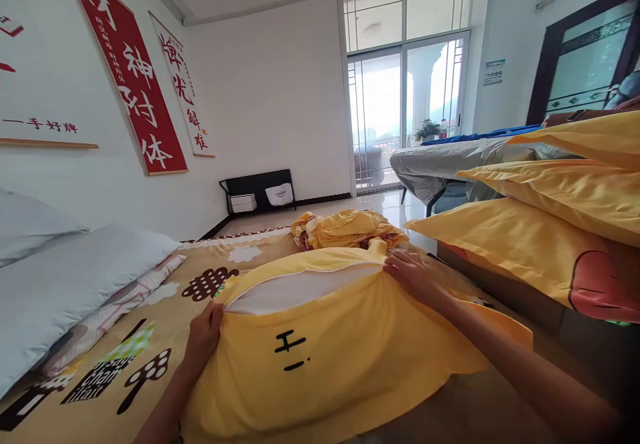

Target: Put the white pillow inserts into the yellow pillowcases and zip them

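A yellow pillowcase with black "Hi" lettering lies before me on the bed, its near side hanging toward the bed's edge. Its opening gapes, and a white pillow shows inside. My left hand is closed on the left corner of the opening. At the right corner, my right hand pinches the cloth, fingers pressed together. Just beyond the pillowcase sits a crumpled heap of yellow fabric with red checked trim.
White pillows lie at the left on the patterned bedsheet. Several yellow pillows are stacked at the right. Behind them stands a table with a grey cover. A low black rack is against the far wall, near a glass sliding door.
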Available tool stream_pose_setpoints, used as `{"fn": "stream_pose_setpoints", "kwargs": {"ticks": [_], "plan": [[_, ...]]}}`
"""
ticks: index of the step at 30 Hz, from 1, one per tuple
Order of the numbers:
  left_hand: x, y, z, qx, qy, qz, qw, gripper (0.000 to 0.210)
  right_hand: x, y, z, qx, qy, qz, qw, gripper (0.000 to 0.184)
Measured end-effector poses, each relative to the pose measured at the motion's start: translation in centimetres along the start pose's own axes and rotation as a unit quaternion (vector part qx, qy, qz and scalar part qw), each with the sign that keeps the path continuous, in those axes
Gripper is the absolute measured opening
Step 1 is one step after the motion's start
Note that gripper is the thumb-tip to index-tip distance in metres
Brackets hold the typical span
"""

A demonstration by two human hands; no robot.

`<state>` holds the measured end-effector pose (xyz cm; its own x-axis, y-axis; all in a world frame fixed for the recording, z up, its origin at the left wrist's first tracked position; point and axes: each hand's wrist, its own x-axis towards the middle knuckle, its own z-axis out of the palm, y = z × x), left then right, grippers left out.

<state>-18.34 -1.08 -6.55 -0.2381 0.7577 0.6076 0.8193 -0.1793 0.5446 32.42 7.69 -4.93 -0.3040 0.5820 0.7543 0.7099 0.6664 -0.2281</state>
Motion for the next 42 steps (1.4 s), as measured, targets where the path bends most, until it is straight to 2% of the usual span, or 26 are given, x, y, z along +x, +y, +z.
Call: {"fn": "stream_pose_setpoints", "kwargs": {"ticks": [2, 4, 6, 8, 10, 13, 15, 17, 20, 22, 24, 27, 29, 31, 35, 36, 38, 40, 42], "plan": [[0.8, 1.7, -1.2, -0.006, -0.019, 0.037, 0.999, 0.041, -0.8, 0.3, 0.1, 0.051, -0.011, 0.06, 0.997, 0.036], [1.3, 3.5, -2.5, 0.0, -0.075, 0.089, 0.993, 0.042, -1.5, 0.4, 0.1, 0.097, -0.02, 0.114, 0.989, 0.039], [1.4, 5.1, -3.6, 0.03, -0.148, 0.133, 0.98, 0.041, -2.3, 0.3, -0.1, 0.117, -0.007, 0.144, 0.983, 0.044], [1.2, 6.3, -4.4, 0.062, -0.194, 0.159, 0.966, 0.041, -2.8, 0.1, -0.3, 0.106, 0.011, 0.15, 0.983, 0.049], [0.8, 7.0, -4.8, 0.083, -0.177, 0.188, 0.963, 0.043, -3.1, -0.3, -0.4, 0.057, 0.001, 0.125, 0.99, 0.052], [0.6, 7.4, -4.9, 0.085, -0.091, 0.217, 0.968, 0.038, -2.7, -0.9, -0.4, -0.039, -0.02, 0.031, 0.999, 0.056], [0.8, 7.6, -4.7, 0.056, -0.053, 0.178, 0.981, 0.036, -1.6, -1.6, -0.8, -0.088, 0.01, -0.023, 0.996, 0.057], [1.3, 7.8, -4.2, 0.013, -0.03, 0.096, 0.995, 0.037, 0.0, -2.3, -1.6, -0.107, 0.039, -0.054, 0.992, 0.059], [1.9, 8.3, -3.2, -0.056, 0.005, -0.012, 0.998, 0.039, 2.2, -3.6, -3.2, -0.1, 0.052, -0.073, 0.991, 0.058], [1.9, 8.4, -2.3, -0.086, 0.013, -0.032, 0.996, 0.041, 2.6, -4.1, -3.7, -0.082, 0.043, -0.059, 0.994, 0.055], [1.3, 8.0, -1.5, -0.07, -0.027, -0.01, 0.997, 0.041, 1.9, -4.2, -3.5, -0.053, 0.017, -0.015, 0.998, 0.054], [-0.2, 6.5, -0.7, -0.003, -0.181, 0.059, 0.982, 0.036, -0.1, -3.7, -2.3, 0.007, -0.019, 0.088, 0.996, 0.05], [-1.0, 5.2, -0.6, 0.034, -0.24, 0.077, 0.967, 0.025, -1.1, -3.4, -1.7, 0.041, -0.024, 0.138, 0.989, 0.047], [-1.4, 4.2, -0.7, 0.066, -0.237, 0.064, 0.967, 0.017, -1.2, -3.3, -1.7, 0.043, -0.058, 0.146, 0.987, 0.04], [-1.6, 3.4, -0.8, 0.152, -0.236, -0.001, 0.96, 0.005, -0.3, -4.0, -2.5, -0.052, -0.233, 0.094, 0.967, 0.018], [-1.7, 3.4, -0.7, 0.186, -0.242, -0.023, 0.952, 0.006, -0.1, -4.2, -2.6, -0.078, -0.252, 0.078, 0.961, 0.012], [-1.9, 3.4, -0.7, 0.259, -0.246, -0.062, 0.932, 0.016, 0.2, -4.6, -2.8, -0.117, -0.23, 0.048, 0.965, 0.008], [-2.2, 3.4, -1.2, 0.303, -0.231, -0.069, 0.922, 0.022, 0.2, -4.7, -2.8, -0.133, -0.151, 0.016, 0.98, 0.013], [-2.2, 3.3, -2.2, 0.276, -0.202, -0.049, 0.938, 0.023, -0.3, -4.4, -2.7, -0.121, -0.065, -0.03, 0.99, 0.022]]}}
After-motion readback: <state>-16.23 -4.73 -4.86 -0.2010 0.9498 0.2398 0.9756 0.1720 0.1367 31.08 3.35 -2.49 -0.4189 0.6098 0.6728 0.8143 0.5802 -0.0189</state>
